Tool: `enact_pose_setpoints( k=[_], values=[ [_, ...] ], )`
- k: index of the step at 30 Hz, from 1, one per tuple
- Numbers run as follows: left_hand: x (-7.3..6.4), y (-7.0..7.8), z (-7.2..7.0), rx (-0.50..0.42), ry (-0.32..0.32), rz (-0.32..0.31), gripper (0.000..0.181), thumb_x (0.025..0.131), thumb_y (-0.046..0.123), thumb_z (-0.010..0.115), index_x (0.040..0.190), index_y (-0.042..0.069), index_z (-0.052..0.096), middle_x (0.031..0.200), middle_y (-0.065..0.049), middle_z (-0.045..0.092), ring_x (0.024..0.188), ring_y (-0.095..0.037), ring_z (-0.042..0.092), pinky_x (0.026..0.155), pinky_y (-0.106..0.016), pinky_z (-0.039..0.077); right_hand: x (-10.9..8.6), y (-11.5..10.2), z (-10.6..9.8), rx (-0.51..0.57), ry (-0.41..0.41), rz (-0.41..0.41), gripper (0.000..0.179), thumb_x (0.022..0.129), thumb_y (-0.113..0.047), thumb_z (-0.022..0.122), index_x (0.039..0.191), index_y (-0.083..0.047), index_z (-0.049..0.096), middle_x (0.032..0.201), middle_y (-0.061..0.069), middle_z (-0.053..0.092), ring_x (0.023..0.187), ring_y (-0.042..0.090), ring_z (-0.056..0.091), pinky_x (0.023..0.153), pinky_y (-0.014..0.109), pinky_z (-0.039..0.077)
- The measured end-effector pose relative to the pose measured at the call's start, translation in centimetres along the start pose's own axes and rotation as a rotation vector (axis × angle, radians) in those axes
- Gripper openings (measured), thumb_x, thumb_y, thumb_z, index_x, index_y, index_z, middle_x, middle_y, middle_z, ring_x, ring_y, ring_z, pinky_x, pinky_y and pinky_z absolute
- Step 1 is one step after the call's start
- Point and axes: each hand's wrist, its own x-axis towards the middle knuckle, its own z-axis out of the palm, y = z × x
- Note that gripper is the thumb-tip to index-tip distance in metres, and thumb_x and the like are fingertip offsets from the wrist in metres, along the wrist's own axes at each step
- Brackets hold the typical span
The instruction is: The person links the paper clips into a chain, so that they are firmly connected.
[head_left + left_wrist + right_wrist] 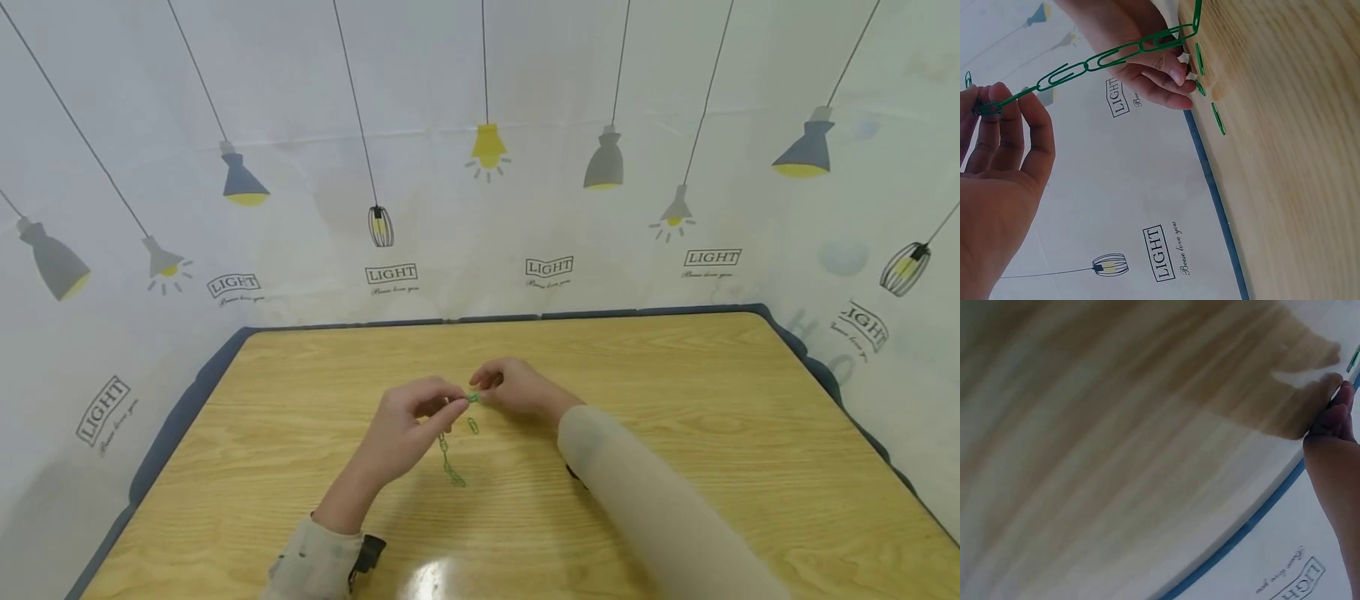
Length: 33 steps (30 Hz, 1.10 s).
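In the head view my left hand pinches the end of a green paper clip chain between thumb and fingertips. The left wrist view shows the linked paper clips running away from the fingertips of my left hand. My right hand reaches low over the table just beyond, fingers loosely bent. In the left wrist view its fingertips are right beside several loose green paper clips. A single loose clip lies between the hands in the head view.
The wood-grain table has a dark blue edge along its sides and back. Behind it hangs a white cloth printed with lamps and lettering. A black strap piece sits at the left sleeve.
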Motion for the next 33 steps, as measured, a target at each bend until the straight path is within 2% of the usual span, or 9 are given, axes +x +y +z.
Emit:
enact_pose_setpoints(
  k=[3, 6, 9, 13, 16, 23, 29, 33],
  values=[
    [0.0, 1.0, -0.2, 0.007, -0.01, 0.001, 0.009, 0.095, 0.008, 0.063, 0.098, 0.013, 0.071, 0.089, -0.003, 0.07, 0.067, -0.017, 0.064, 0.061, -0.028, 0.057, 0.2, -0.1, 0.0, 0.015, -0.029, 0.034, 0.017, 0.094, -0.018, 0.065, 0.11, -0.021, 0.069, 0.107, -0.003, 0.065, 0.101, 0.016, 0.058, 0.093, 0.038, 0.049],
    [0.0, 1.3, -0.5, 0.02, -0.014, -0.001, 0.01, 0.096, 0.008, 0.063, 0.098, 0.011, 0.071, 0.091, -0.005, 0.07, 0.069, -0.015, 0.064, 0.064, -0.028, 0.058, 0.2, -0.4, 0.0, 0.016, -0.037, 0.039, 0.015, 0.092, -0.02, 0.068, 0.106, -0.022, 0.071, 0.107, -0.004, 0.067, 0.103, 0.016, 0.059, 0.097, 0.041, 0.048],
    [-0.1, 0.4, -0.9, 0.019, -0.017, -0.012, 0.009, 0.096, 0.014, 0.063, 0.099, 0.014, 0.071, 0.093, -0.005, 0.071, 0.071, -0.015, 0.064, 0.066, -0.027, 0.058, 0.2, -0.6, 0.2, 0.02, -0.034, 0.031, 0.012, 0.091, -0.019, 0.07, 0.102, -0.02, 0.072, 0.105, -0.004, 0.069, 0.102, 0.015, 0.06, 0.1, 0.042, 0.047],
    [-0.1, -0.6, -1.3, 0.014, -0.02, -0.035, 0.009, 0.097, 0.022, 0.063, 0.1, 0.021, 0.071, 0.092, 0.001, 0.07, 0.072, -0.013, 0.064, 0.066, -0.028, 0.058, 0.3, -0.7, 0.4, 0.025, -0.019, 0.046, 0.006, 0.09, -0.018, 0.071, 0.096, -0.017, 0.072, 0.1, -0.003, 0.069, 0.096, 0.016, 0.059, 0.095, 0.039, 0.049],
    [-0.2, -0.6, -1.4, 0.014, -0.017, -0.043, 0.009, 0.097, 0.022, 0.063, 0.1, 0.023, 0.071, 0.091, 0.004, 0.069, 0.071, -0.011, 0.064, 0.066, -0.029, 0.058, 0.3, -0.6, 0.5, 0.014, -0.013, 0.064, 0.004, 0.09, -0.019, 0.072, 0.093, -0.016, 0.071, 0.097, -0.001, 0.068, 0.092, 0.017, 0.058, 0.089, 0.035, 0.049],
    [-0.1, -0.6, -1.0, -0.022, -0.032, -0.049, 0.009, 0.096, 0.02, 0.064, 0.101, 0.02, 0.071, 0.095, 0.0, 0.07, 0.074, -0.015, 0.065, 0.067, -0.035, 0.06, 0.3, 0.1, 0.4, -0.009, -0.014, 0.088, 0.004, 0.092, -0.021, 0.07, 0.09, -0.017, 0.068, 0.095, -0.001, 0.066, 0.088, 0.018, 0.057, 0.08, 0.031, 0.047],
    [-0.1, -0.5, -0.6, -0.018, -0.07, -0.051, 0.01, 0.097, 0.021, 0.063, 0.102, 0.021, 0.071, 0.093, 0.0, 0.069, 0.072, -0.015, 0.064, 0.064, -0.035, 0.059, 0.5, 0.0, 0.3, -0.031, -0.034, 0.07, 0.008, 0.094, -0.025, 0.066, 0.09, -0.019, 0.066, 0.097, 0.0, 0.064, 0.09, 0.018, 0.056, 0.081, 0.033, 0.046],
    [-0.1, -0.5, -0.6, -0.001, -0.067, -0.049, 0.009, 0.097, 0.024, 0.063, 0.1, 0.023, 0.072, 0.092, 0.004, 0.069, 0.072, -0.013, 0.064, 0.064, -0.031, 0.058, 0.7, 0.1, 0.1, -0.023, -0.044, 0.072, 0.008, 0.096, -0.027, 0.063, 0.093, -0.02, 0.065, 0.101, 0.0, 0.063, 0.094, 0.019, 0.055, 0.086, 0.035, 0.046]
  ],
)
